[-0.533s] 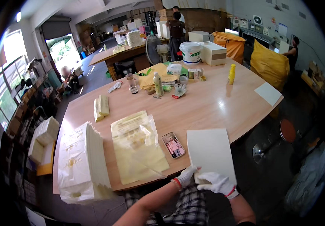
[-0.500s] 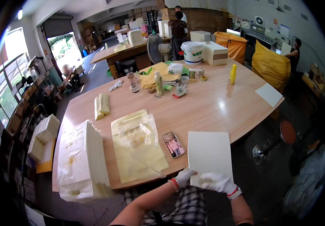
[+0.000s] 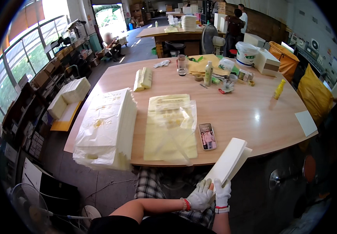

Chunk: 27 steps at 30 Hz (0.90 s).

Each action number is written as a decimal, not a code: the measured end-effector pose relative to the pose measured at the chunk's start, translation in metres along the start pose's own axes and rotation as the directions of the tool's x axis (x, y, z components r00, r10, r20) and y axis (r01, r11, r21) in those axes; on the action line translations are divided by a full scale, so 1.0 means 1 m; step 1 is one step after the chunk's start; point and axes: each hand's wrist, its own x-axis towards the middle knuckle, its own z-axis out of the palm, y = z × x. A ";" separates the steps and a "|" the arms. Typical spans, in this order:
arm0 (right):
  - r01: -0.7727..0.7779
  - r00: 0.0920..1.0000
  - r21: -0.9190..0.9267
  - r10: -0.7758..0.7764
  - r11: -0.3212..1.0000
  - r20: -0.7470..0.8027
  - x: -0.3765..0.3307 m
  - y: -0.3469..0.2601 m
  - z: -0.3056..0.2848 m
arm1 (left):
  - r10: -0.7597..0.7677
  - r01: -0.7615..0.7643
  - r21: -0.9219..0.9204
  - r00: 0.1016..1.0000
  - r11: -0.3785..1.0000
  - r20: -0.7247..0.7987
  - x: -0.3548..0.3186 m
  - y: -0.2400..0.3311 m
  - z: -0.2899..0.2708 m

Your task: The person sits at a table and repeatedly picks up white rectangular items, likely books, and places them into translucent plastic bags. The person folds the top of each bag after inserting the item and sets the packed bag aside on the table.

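Observation:
A cream-white sheet [image 3: 225, 160] is bent lengthwise into a long, narrow double layer. It slants over the table's front edge, its lower end near my lap. My left hand [image 3: 201, 194], in a white glove, lies on its lower left part with the fingers stretched out flat. My right hand [image 3: 222, 192], also gloved, closes around the lower right edge; part of its grip is hidden. Left of the sheet, a phone [image 3: 208, 136] lies on the table. Beside the phone is a flat pale-yellow plastic bag [image 3: 170, 132] with a clear film over part of it.
A tall stack of white plastic bags [image 3: 104, 121] stands at the table's left edge. Farther back are a folded yellow bundle [image 3: 143, 79], a glass [image 3: 181, 65], a bottle [image 3: 208, 74], a yellow bottle [image 3: 279, 89] and a white bucket [image 3: 247, 54]. A stool [image 3: 309, 168] stands right.
The sheet has gone from lying flat to bent lengthwise and slanted. My left hand has moved onto it, fingers outstretched. The view has swung left.

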 end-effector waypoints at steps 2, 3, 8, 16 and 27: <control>0.078 0.995 -0.157 -0.067 0.984 0.073 -0.001 -0.009 0.005 | -0.050 0.051 -0.016 0.998 0.999 0.038 -0.003 0.001 -0.007; 0.130 0.988 -0.232 -0.106 0.964 0.113 0.002 -0.016 0.007 | -0.076 0.079 -0.037 0.993 0.996 0.088 -0.004 0.001 -0.013; 0.237 0.970 -0.100 -0.230 0.966 0.080 0.000 -0.048 -0.009 | -0.029 -0.003 -0.130 0.969 0.992 -0.246 -0.003 -0.029 -0.067; 0.635 0.773 -0.167 -0.615 0.755 0.158 -0.036 -0.126 -0.045 | -0.611 0.332 -0.641 0.742 0.692 -0.275 0.018 -0.165 -0.175; 0.847 0.514 -0.394 -0.364 0.356 0.777 -0.003 -0.054 0.031 | -0.194 -0.079 -0.524 0.874 0.848 -0.445 0.025 -0.103 -0.138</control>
